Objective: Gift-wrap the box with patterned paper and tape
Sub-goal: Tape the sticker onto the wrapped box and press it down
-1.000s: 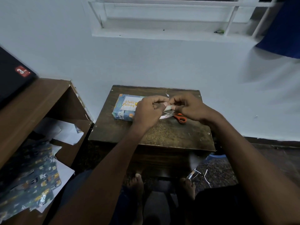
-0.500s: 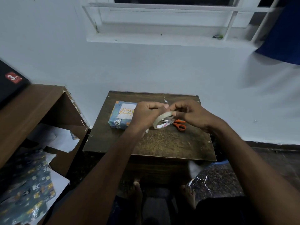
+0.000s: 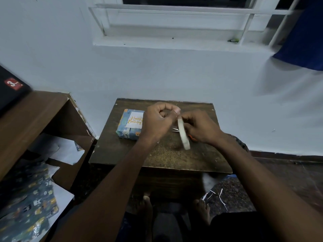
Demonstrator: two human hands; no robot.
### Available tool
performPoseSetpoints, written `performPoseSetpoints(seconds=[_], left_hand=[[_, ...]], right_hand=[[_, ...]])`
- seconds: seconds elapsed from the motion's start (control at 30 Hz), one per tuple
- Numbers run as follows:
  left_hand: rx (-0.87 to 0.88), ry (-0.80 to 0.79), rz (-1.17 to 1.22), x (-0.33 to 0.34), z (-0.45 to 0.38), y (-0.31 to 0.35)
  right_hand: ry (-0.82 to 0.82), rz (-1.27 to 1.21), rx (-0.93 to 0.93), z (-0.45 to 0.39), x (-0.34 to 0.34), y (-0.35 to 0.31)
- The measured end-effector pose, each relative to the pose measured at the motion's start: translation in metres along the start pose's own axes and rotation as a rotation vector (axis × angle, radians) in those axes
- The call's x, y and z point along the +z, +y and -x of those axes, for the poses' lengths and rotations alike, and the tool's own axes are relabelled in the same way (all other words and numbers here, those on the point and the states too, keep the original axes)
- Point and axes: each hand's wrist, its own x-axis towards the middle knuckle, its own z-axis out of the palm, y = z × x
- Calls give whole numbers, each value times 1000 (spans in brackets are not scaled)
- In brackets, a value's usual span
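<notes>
1. Wrapped box [image 3: 131, 124] lies on the wooden table [image 3: 157, 158], left side, behind the left hand [image 3: 158, 120]; thumb and forefinger pinch the tape end.
2. Right hand [image 3: 201, 127] grips the tape roll [image 3: 183, 133], edge-on above the scissors [image 3: 175, 130].
3. Patterned paper [image 3: 26, 203] lies lower left.

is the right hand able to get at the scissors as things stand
Probably yes, once it frees itself. The scissors lie on the table right beneath the right hand, nothing covering them, but that hand and the left hand are both holding the tape roll.
</notes>
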Motion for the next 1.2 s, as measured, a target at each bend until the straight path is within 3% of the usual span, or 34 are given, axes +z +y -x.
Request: performPoseSetpoints(seconds=[0.23, 0.53, 0.87, 1.2], left_hand=[[46, 183, 84, 2, -2, 1], [145, 135, -166, 4, -2, -6], [104, 85, -65, 4, -1, -5], [65, -99, -69, -9, -3, 1]], right_hand=[[47, -3, 116, -2, 12, 0], [79, -50, 108, -1, 16, -6], [83, -33, 104, 0, 13, -10], [65, -73, 54, 1, 11, -6]])
